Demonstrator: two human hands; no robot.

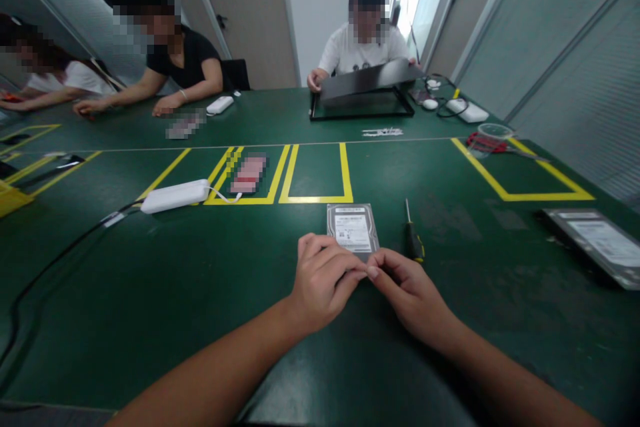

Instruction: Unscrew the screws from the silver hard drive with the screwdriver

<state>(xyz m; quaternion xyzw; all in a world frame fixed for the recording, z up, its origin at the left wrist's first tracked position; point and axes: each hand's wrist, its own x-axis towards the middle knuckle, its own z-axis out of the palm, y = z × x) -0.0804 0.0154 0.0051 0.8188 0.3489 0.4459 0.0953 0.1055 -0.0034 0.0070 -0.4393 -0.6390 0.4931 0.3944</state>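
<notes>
A hard drive [353,223] with a white label lies flat on the green table [200,320] in front of me. My left hand [327,280] is at its near left, fingers bent, thumb and forefinger pinched together. My right hand [403,283] meets it at the drive's near edge, also in a pinch. Their fingertips touch each other, and whatever they hold is too small or hidden to make out. Right of the drive lies a screwdriver [414,240] with a black and yellow handle, its shaft pointing away from me.
Another hard drive [595,237] lies at the right. A white power strip [175,196] with a black cable and a phone [249,173] are left of centre. Yellow tape [316,199] marks rectangles. Across the table, a person [367,47] holds a dark panel [370,80] over a black frame [360,117].
</notes>
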